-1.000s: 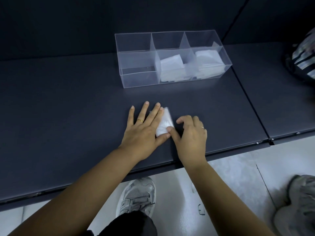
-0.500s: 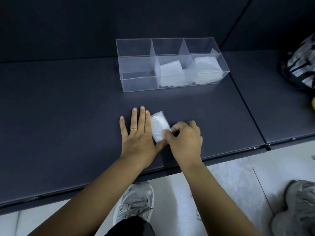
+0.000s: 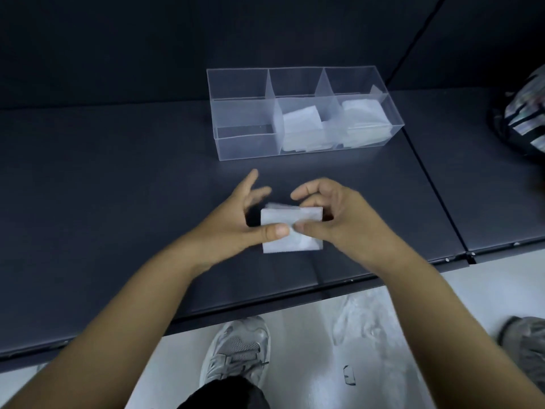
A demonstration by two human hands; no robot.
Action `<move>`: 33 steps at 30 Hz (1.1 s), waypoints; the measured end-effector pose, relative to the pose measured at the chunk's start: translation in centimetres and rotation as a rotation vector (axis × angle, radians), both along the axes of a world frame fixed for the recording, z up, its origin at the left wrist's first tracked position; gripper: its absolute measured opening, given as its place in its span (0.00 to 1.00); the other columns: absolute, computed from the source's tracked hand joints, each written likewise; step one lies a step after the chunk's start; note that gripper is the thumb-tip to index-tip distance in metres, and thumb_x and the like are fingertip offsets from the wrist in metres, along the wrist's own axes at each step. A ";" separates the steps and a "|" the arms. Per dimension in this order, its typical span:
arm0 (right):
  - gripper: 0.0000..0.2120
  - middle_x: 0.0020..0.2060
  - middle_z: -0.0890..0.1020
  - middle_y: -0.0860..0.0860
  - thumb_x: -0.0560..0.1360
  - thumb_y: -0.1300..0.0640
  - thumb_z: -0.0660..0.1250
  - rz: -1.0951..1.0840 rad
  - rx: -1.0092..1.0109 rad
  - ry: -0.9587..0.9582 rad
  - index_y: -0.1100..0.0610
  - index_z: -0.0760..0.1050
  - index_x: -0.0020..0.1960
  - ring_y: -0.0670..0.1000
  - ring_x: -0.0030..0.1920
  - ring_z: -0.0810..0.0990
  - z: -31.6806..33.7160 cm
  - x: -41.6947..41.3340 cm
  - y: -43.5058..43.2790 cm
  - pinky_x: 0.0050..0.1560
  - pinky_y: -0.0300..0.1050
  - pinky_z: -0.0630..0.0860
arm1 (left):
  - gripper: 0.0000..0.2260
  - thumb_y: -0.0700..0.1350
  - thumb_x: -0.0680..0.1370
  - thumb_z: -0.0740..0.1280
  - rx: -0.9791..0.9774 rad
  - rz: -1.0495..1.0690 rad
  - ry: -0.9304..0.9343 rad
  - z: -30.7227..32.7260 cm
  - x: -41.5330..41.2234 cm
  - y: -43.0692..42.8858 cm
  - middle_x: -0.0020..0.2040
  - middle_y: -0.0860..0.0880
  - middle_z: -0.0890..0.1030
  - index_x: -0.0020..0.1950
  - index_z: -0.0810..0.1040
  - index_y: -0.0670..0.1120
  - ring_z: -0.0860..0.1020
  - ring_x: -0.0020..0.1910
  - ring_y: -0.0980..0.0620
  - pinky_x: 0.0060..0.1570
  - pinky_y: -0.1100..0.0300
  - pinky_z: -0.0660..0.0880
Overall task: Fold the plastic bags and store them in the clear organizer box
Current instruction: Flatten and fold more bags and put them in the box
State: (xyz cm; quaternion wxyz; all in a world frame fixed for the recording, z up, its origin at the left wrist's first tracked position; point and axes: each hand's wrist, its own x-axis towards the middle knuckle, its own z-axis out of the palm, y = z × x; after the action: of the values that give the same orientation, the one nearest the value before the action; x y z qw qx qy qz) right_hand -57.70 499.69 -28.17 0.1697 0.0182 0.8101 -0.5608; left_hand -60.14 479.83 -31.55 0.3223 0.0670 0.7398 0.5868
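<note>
A folded white plastic bag (image 3: 290,219) hangs just above the dark table, held between both hands. My left hand (image 3: 236,222) pinches its left edge with the thumb on top, fingers spread behind. My right hand (image 3: 333,215) pinches its right side, fingers curled over the top edge. Behind them stands the clear organizer box (image 3: 244,146) with three compartments. The middle one holds a folded bag (image 3: 300,122), the right one holds folded bags (image 3: 364,115), and the left one shows nothing inside.
The dark table (image 3: 103,187) has a seam on the right and its front edge close to me. A striped bag (image 3: 522,113) lies at the far right. Below are a pale floor and grey shoes (image 3: 239,349).
The folded bag was lying on the table under my left fingers; both hands have lifted it off the surface and hold it between them. The camera view tilted down slightly.
</note>
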 end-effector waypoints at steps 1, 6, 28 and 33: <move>0.16 0.37 0.81 0.45 0.70 0.65 0.73 0.013 -0.002 0.013 0.51 0.76 0.54 0.43 0.37 0.79 0.5 -0.4 0.3 0.39 0.33 0.76 | 0.47 0.58 0.64 0.76 0.049 -0.004 -0.020 0.3 -0.5 0.3 0.68 0.59 0.73 0.77 0.55 0.55 0.70 0.66 0.63 0.64 0.65 0.67; 0.04 0.30 0.81 0.43 0.73 0.62 0.72 -0.151 -0.030 -0.073 0.55 0.80 0.45 0.40 0.32 0.77 1.2 -3.0 1.9 0.37 0.31 0.74 | 0.07 0.43 0.73 0.72 0.174 0.286 0.001 1.4 -3.1 2.8 0.43 0.52 0.86 0.51 0.82 0.45 0.82 0.42 0.59 0.43 0.69 0.76; 0.16 0.51 0.79 0.49 0.71 0.48 0.71 -0.432 0.845 0.315 0.54 0.73 0.52 0.51 0.53 0.76 -1.5 -15.5 3.4 0.56 0.44 0.62 | 0.31 0.60 0.79 0.50 -0.730 -0.114 0.944 -3.2 0.2 6.6 0.78 0.46 0.54 0.77 0.57 0.43 0.46 0.78 0.47 0.74 0.49 0.37; 0.08 0.41 0.73 0.47 0.77 0.50 0.65 -0.533 0.549 0.593 0.53 0.71 0.44 0.44 0.40 0.71 -0.7 -2.8 6.5 0.40 0.35 0.68 | 0.35 0.66 0.76 0.38 -0.879 -0.353 0.922 -6.3 3.4 8.1 0.79 0.50 0.44 0.78 0.44 0.48 0.40 0.77 0.51 0.74 0.48 0.36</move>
State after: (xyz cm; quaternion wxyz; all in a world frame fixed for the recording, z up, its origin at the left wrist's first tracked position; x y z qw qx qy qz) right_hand -60.52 506.18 -28.90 -0.2295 0.1086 0.9087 -0.3313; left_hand -56.72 487.88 -37.84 0.0611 0.2936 0.9506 0.0797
